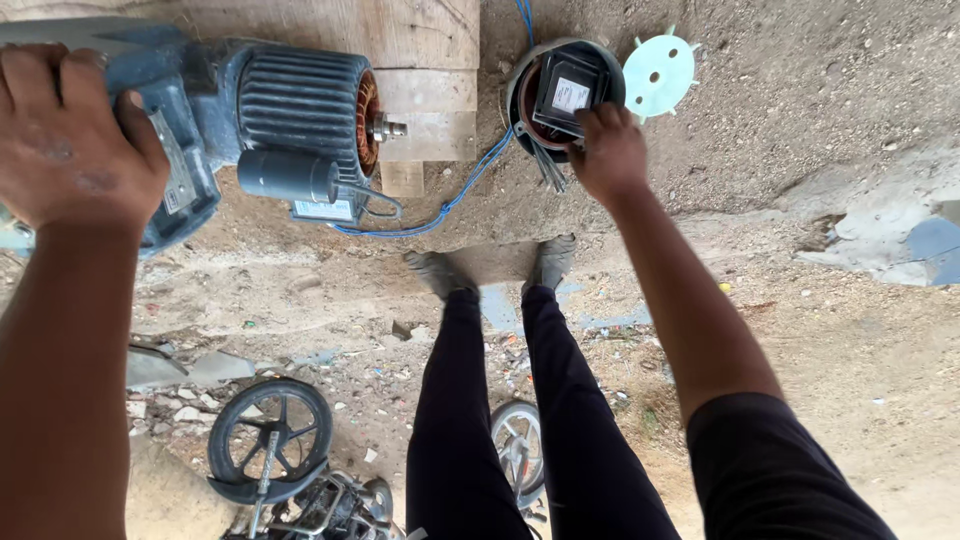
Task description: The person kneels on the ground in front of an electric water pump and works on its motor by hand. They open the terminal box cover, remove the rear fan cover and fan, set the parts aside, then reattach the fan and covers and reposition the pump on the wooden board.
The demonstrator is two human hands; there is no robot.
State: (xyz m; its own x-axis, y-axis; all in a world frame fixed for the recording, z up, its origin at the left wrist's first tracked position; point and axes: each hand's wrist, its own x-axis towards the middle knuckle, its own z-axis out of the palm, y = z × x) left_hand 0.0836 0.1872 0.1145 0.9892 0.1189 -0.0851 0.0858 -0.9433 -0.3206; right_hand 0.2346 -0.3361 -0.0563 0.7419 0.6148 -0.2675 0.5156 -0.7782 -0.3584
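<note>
left hand [75, 135] clamped, fingers curled, over the blue electric motor [250, 120] on wooden planks [425, 60]; right hand [610, 150] closed on the black box [570, 92] inside the round cover [520, 85], pale fan disc [658, 72] just beyond its fingertips.

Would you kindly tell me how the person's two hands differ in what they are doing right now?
The left hand lies spread over the blue-grey housing of the electric motor, while the right hand reaches to the round motor end cover. The left hand's fingers curl over a large heavy body; the right hand's touch a small black box inside the cover. The left hand is at the view's edge, the right near the centre. Both are bare.
</note>
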